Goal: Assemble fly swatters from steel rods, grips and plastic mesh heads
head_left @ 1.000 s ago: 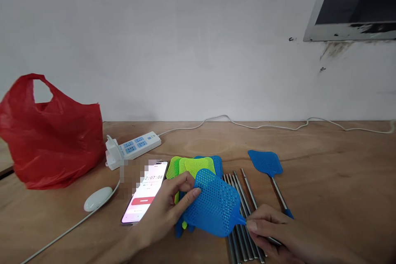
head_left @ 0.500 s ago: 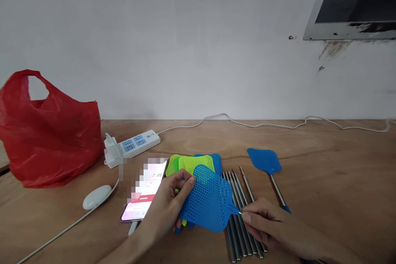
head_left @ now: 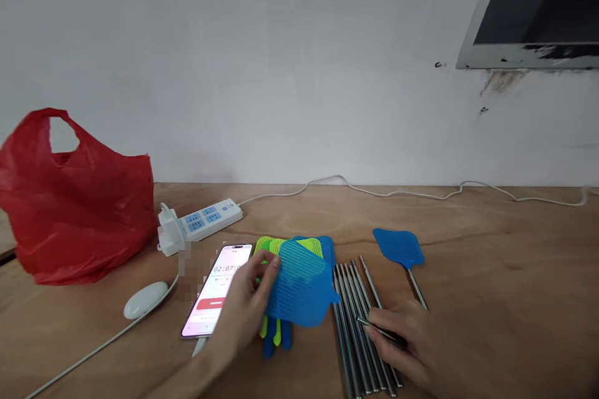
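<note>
My left hand [head_left: 248, 299] pinches a blue perforated fly swatter head [head_left: 299, 290] by its left edge, tilted above the table. Between the fingers of my right hand [head_left: 407, 346] is a thin metal rod [head_left: 372, 325], its tip pointing left toward the swatter head's socket, with a gap between them. Below and beside that hand lies a row of several metal rods [head_left: 358, 330]. Behind the held head is a pile of blue and yellow-green swatter heads [head_left: 329, 252], partly covered. Narrow blue and yellow-green pieces [head_left: 268, 343] stick out beneath it.
A blue swatter [head_left: 399, 247] fitted to a rod lies at the right. On the left are a lit phone [head_left: 218, 287], a white power strip [head_left: 213, 219], a white oval device [head_left: 146, 300] with a cable, and a red plastic bag [head_left: 88, 212]. A white cord [head_left: 393, 192] runs along the wall.
The swatter head and the rod tip, touching or nearly so before, have moved apart. My left hand has shifted the head slightly left; the rod in my right hand now shows more length.
</note>
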